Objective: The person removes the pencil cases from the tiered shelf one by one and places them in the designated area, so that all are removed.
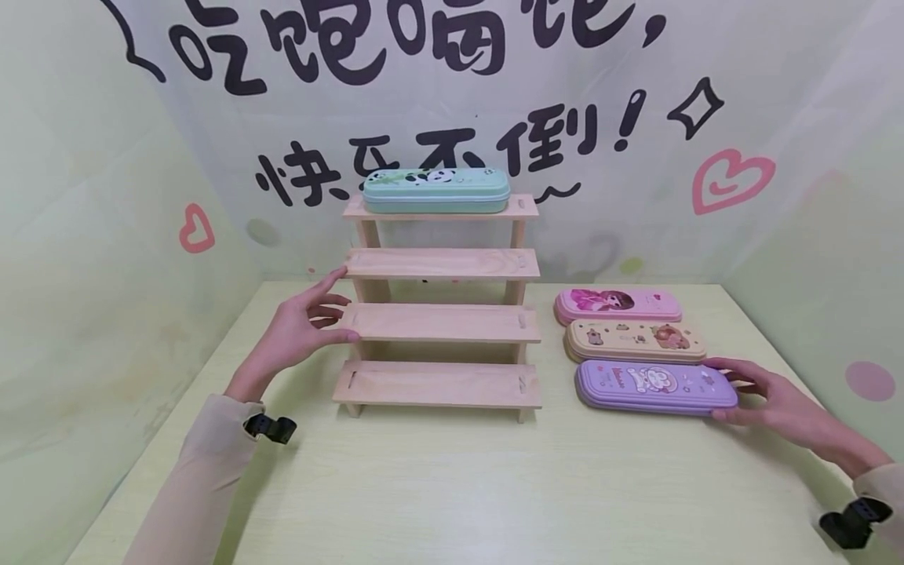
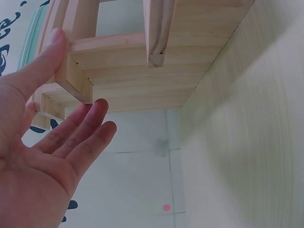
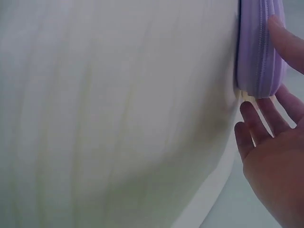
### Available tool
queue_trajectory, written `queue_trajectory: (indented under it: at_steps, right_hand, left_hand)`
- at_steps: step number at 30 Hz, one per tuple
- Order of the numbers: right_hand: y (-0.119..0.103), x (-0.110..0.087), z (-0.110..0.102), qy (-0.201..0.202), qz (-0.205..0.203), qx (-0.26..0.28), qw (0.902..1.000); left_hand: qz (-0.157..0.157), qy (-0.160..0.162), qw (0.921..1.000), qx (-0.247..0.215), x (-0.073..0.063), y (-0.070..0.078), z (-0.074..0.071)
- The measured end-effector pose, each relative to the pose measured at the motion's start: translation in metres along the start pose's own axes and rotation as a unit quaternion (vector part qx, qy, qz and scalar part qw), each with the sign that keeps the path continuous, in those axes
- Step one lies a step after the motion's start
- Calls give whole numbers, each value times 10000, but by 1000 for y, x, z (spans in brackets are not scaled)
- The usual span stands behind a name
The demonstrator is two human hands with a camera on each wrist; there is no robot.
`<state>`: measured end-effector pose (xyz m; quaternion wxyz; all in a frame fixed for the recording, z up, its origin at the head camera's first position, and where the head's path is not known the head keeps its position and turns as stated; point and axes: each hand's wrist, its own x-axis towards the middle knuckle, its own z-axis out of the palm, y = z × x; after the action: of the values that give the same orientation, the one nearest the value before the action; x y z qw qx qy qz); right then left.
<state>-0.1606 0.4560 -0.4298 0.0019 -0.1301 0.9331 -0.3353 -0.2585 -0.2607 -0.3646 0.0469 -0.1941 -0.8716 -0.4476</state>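
Note:
A light wooden four-step display rack (image 1: 441, 322) stands on the table. My left hand (image 1: 297, 326) is at its left end, with the thumb and index finger touching the ends of two middle shelves. The left wrist view shows the other fingers of this hand (image 2: 57, 156) extended and loose beside the wood. On the top shelf lies a mint-green pencil case (image 1: 436, 192) with a panda design. My right hand (image 1: 784, 408) grips the right end of a purple pencil case (image 1: 653, 388) between thumb and fingers. The right wrist view shows the thumb on the zipped side of this case (image 3: 260, 52).
Behind the purple case lie a cream pencil case (image 1: 636, 340) with bear pictures and a pink one (image 1: 617, 304) with a doll picture. A white printed cloth (image 1: 452, 102) hangs behind the pale table (image 1: 438, 486) and along both sides.

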Motion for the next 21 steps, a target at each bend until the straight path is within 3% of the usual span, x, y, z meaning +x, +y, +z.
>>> queue_trajectory:
  at_steps: [6, 10, 14, 21]
  right_hand:
    - [-10, 3, -4, 456, -610, 70, 9971]
    - [-27, 13, -9, 498, -882, 85, 9948]
    - [-49, 24, -14, 462, -920, 4, 9947]
    - [-92, 43, -13, 419, -622, -154, 9971]
  left_hand:
    - [-15, 7, 10000, -1, 0, 1, 0]
    - [-14, 21, 10000, 21, 0, 2, -1]
    - [-4, 21, 10000, 4, 0, 1, -1]
    - [-51, -10, 10000, -60, -1, 2, 0]
